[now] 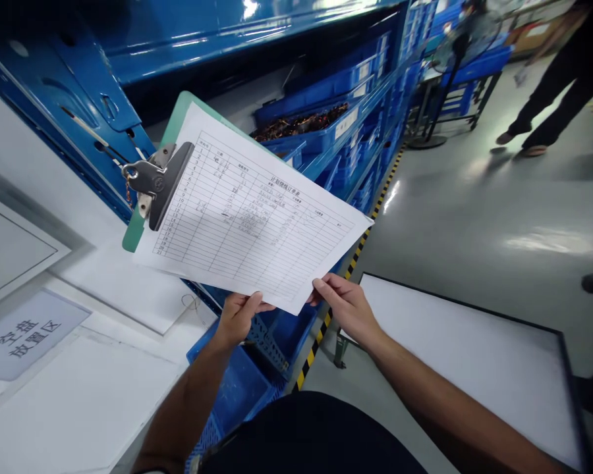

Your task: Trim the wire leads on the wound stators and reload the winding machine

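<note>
While both hands grip the lower edge of the printed sheet (250, 217), it sits tilted across the centre of the frame: left hand (238, 317) closed on the edge at lower centre, thumb on top, fingers under; right hand (344, 304) pinching the edge just to its right, near the sheet's corner. Sheet carries a ruled table with handwritten entries, held under the metal clip (155, 179) of a green clipboard (134, 232) at centre left. Behind, blue shelving (188, 39) fills the upper left, with blue bins (321, 92) running to upper centre. Below the hands, a blue crate (242, 388). Yellow-black floor tape (363, 240) runs diagonally through centre. White board (474, 355) at lower right. Grey sign (27, 336) at lower left. Another person's legs (548, 105) at upper right
</note>
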The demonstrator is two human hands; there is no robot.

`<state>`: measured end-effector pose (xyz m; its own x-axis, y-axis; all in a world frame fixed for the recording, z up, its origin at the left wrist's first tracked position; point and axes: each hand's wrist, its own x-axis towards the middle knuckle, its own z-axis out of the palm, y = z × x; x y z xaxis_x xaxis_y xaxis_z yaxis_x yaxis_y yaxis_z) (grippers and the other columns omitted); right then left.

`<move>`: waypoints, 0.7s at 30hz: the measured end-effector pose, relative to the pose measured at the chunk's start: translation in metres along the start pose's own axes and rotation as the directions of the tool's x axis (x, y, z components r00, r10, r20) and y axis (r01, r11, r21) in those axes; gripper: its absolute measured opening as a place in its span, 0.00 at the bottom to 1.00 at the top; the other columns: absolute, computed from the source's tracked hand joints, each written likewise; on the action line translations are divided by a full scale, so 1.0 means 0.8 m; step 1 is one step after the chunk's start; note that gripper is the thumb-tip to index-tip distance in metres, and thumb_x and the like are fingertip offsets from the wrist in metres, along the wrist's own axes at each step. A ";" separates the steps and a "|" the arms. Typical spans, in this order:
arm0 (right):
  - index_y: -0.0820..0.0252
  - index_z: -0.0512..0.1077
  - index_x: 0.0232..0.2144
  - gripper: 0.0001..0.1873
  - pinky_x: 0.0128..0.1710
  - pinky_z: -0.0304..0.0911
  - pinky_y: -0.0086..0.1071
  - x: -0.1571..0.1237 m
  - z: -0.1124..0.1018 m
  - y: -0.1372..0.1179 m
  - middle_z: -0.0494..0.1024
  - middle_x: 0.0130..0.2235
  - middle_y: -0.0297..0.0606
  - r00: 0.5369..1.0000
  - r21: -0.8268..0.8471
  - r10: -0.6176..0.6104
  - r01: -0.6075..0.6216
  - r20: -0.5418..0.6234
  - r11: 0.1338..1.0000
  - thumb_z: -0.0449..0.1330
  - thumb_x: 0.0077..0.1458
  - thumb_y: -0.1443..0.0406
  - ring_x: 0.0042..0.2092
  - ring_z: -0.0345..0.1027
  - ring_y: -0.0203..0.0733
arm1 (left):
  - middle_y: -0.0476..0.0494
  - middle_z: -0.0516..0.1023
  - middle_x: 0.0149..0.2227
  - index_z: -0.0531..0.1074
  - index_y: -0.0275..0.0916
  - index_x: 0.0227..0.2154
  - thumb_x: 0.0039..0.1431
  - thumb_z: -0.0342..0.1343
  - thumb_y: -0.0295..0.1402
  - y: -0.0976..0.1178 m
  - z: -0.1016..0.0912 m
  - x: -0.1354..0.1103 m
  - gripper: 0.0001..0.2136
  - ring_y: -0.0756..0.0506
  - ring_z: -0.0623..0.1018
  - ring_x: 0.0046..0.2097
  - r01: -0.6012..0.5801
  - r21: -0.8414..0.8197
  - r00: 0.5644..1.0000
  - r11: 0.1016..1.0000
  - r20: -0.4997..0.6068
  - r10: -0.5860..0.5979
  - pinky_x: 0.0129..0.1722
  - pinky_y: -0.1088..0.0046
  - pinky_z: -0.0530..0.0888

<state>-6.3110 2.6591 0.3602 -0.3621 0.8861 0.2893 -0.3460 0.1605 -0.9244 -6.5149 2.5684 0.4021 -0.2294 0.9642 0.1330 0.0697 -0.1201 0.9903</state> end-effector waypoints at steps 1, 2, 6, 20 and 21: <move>0.59 0.74 0.27 0.21 0.32 0.69 0.33 -0.001 0.000 0.000 0.78 0.26 0.36 1.000 -0.004 0.001 -0.001 0.005 1.000 0.62 0.58 0.47 0.29 0.71 0.39 | 0.40 0.86 0.37 0.82 0.34 0.36 0.57 0.63 0.45 0.000 0.000 0.000 0.17 0.37 0.84 0.44 0.000 0.000 1.000 1.000 -0.001 0.000 0.47 0.55 0.82; 0.59 0.74 0.28 0.21 0.32 0.69 0.33 -0.002 -0.001 0.000 0.78 0.26 0.37 1.000 -0.007 0.003 -0.003 0.009 1.000 0.62 0.58 0.48 0.29 0.71 0.39 | 0.39 0.86 0.37 0.81 0.34 0.37 0.57 0.63 0.45 0.001 0.001 0.000 0.17 0.37 0.84 0.44 0.000 0.000 1.000 1.000 0.000 0.000 0.47 0.55 0.82; 0.58 0.74 0.29 0.20 0.33 0.70 0.33 -0.005 -0.002 0.001 0.79 0.28 0.37 1.000 -0.018 0.013 -0.013 0.015 1.000 0.61 0.59 0.48 0.30 0.72 0.40 | 0.38 0.86 0.40 0.81 0.34 0.37 0.57 0.62 0.45 0.003 0.001 -0.001 0.17 0.36 0.84 0.46 -0.003 -0.001 1.000 1.000 0.012 0.003 0.48 0.55 0.81; 0.59 0.74 0.28 0.22 0.33 0.70 0.33 -0.010 0.000 0.003 0.79 0.28 0.38 1.000 -0.039 0.016 -0.015 0.021 0.999 0.60 0.60 0.47 0.30 0.72 0.40 | 0.38 0.86 0.38 0.81 0.34 0.32 0.57 0.62 0.47 0.005 0.000 -0.004 0.18 0.35 0.84 0.45 0.000 -0.008 1.000 1.000 0.028 0.001 0.49 0.51 0.81; 0.59 0.74 0.28 0.22 0.33 0.70 0.33 -0.010 0.000 0.003 0.79 0.28 0.38 1.000 -0.039 0.016 -0.016 0.019 0.999 0.60 0.59 0.47 0.30 0.72 0.40 | 0.38 0.86 0.38 0.81 0.34 0.32 0.56 0.63 0.47 0.005 0.000 -0.004 0.18 0.35 0.84 0.45 0.001 -0.010 1.000 1.000 0.026 -0.001 0.49 0.51 0.81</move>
<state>-6.3091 2.6521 0.3556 -0.3844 0.8800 0.2790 -0.3066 0.1634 -0.9377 -6.5138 2.5648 0.4058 -0.2045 0.9700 0.1312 0.0599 -0.1214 0.9908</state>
